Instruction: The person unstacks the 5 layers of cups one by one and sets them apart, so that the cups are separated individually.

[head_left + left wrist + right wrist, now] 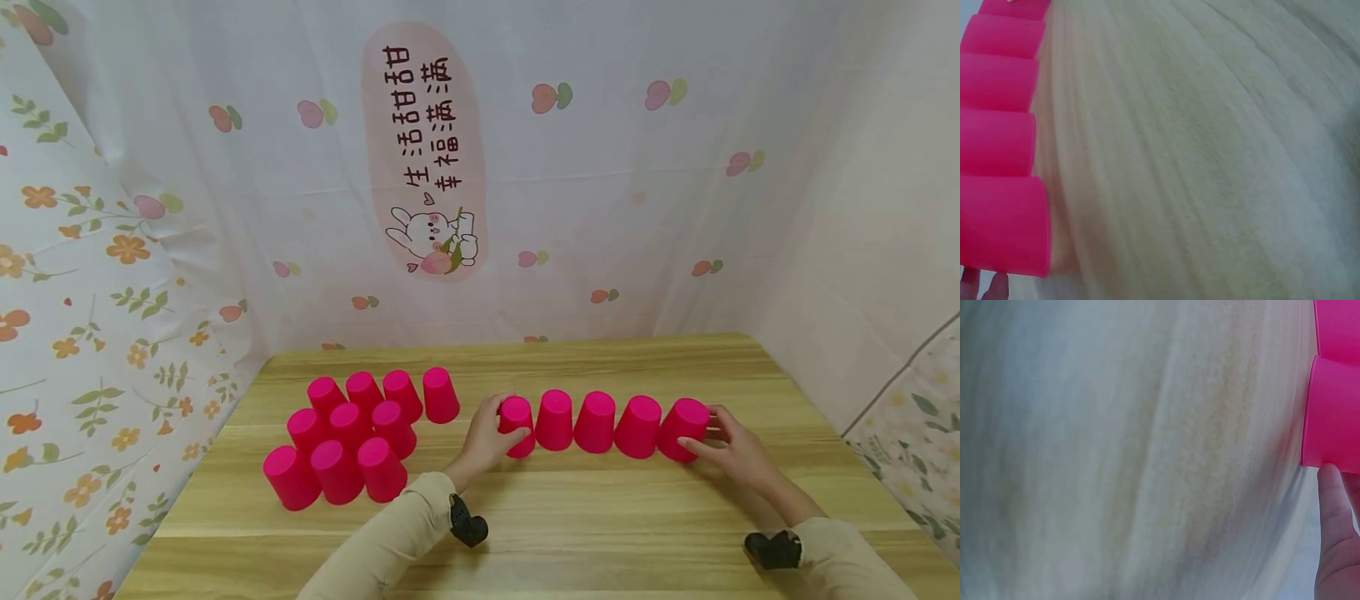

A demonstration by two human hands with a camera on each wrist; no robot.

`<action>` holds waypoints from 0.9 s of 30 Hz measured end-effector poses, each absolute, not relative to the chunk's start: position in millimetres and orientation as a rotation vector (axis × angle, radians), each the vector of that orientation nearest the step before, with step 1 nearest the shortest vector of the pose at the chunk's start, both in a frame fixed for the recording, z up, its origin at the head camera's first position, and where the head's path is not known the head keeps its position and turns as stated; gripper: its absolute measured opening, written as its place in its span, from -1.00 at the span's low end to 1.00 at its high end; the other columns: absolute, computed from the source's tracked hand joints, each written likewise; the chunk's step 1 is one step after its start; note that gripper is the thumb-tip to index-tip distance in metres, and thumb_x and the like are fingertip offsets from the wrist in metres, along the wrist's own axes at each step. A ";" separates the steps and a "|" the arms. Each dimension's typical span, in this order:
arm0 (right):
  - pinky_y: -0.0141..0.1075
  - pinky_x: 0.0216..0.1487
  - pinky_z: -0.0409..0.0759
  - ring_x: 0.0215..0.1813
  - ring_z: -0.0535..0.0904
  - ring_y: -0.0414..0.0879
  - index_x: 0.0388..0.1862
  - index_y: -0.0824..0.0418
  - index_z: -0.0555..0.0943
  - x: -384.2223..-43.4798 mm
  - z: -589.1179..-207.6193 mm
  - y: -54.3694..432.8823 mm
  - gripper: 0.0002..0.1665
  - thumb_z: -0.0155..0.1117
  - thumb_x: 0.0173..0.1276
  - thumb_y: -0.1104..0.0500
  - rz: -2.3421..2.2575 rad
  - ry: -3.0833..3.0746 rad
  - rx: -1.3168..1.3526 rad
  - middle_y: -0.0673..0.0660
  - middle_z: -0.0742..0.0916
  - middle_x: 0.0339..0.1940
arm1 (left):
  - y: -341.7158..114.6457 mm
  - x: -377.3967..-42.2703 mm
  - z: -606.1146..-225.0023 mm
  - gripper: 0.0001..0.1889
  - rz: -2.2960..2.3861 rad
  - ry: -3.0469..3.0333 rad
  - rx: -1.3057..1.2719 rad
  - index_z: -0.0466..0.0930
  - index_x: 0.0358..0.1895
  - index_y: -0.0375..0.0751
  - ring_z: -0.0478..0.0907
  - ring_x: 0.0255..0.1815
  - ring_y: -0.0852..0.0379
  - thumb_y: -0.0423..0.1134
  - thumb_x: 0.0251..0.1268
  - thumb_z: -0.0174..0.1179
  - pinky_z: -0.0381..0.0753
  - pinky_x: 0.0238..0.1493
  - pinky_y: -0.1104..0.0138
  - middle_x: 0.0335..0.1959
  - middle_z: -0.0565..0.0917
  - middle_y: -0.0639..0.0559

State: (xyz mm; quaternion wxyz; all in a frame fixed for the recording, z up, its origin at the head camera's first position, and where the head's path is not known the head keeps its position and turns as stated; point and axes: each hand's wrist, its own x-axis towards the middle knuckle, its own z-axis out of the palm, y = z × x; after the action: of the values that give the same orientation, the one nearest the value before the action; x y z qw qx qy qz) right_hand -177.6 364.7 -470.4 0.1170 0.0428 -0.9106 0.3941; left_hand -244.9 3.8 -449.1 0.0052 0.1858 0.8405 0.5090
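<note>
Fronting printed cloth (585, 192), the wooden desk (600, 525) carries inverted pink cups (555, 421); left grip (482, 442) and right grip (738, 454) each pinch one.

We see smooth, matt plastic in the pink cups (595, 423), and wood grain with a dull, smooth finish on the tabletop (600, 521). We take the backdrop (600, 200) for softly creased cloth, the sleeves (386, 533) for matt fabric.

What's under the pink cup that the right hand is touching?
I can't tell: the pink cup stands upside down and covers that spot. Only the wooden table around it shows.
</note>
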 end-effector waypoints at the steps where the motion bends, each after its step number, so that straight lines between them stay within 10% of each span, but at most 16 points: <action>1: -0.40 -0.32 0.53 -0.19 0.55 0.23 -0.02 0.32 0.33 -177.5 -470.3 364.2 -0.46 0.33 0.07 0.19 1.151 -2.663 0.120 0.31 0.55 -0.16 | 3.7 -245.1 -451.0 -0.45 1.613 2.628 0.579 0.33 0.09 -0.34 0.40 -0.02 -0.06 -0.33 -0.02 0.29 0.50 -0.13 0.21 -0.06 0.43 -0.16; 18: -0.45 -0.32 0.50 -0.16 0.53 0.25 0.00 0.33 0.33 -176.2 -469.3 364.0 -0.45 0.33 0.08 0.18 1.169 -2.673 0.114 0.28 0.54 -0.14 | 1.1 -244.4 -457.8 -0.45 1.739 2.564 0.599 0.37 0.09 -0.29 0.48 -0.11 -0.10 -0.32 -0.04 0.31 0.55 -0.24 0.27 -0.07 0.44 -0.16; 24: -0.45 -0.31 0.50 -0.23 0.57 -0.19 -0.01 0.33 0.33 -176.9 -470.2 364.5 -0.45 0.33 0.07 0.18 1.142 -2.679 0.116 0.27 0.55 -0.14 | -0.4 -242.4 -453.1 -0.44 1.657 2.607 0.584 0.37 0.09 -0.31 0.44 -0.07 -0.05 -0.32 -0.07 0.33 0.54 -0.22 0.28 -0.09 0.47 -0.13; 27: -0.45 -0.31 0.50 -0.18 0.58 0.00 0.00 0.34 0.32 -177.2 -470.5 364.6 -0.44 0.32 0.08 0.18 1.148 -2.680 0.120 0.30 0.54 -0.12 | -4.2 -241.8 -447.1 -0.43 1.582 2.622 0.611 0.38 0.09 -0.30 0.43 -0.07 -0.02 -0.31 -0.07 0.34 0.54 -0.21 0.31 -0.09 0.49 -0.11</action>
State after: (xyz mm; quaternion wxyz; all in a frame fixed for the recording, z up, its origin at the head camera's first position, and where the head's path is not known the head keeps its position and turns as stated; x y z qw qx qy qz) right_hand -177.2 364.6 -470.5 0.1116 0.0409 -0.9127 0.3909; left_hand -241.8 -4.2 -447.1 0.0094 0.1957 0.8396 0.5066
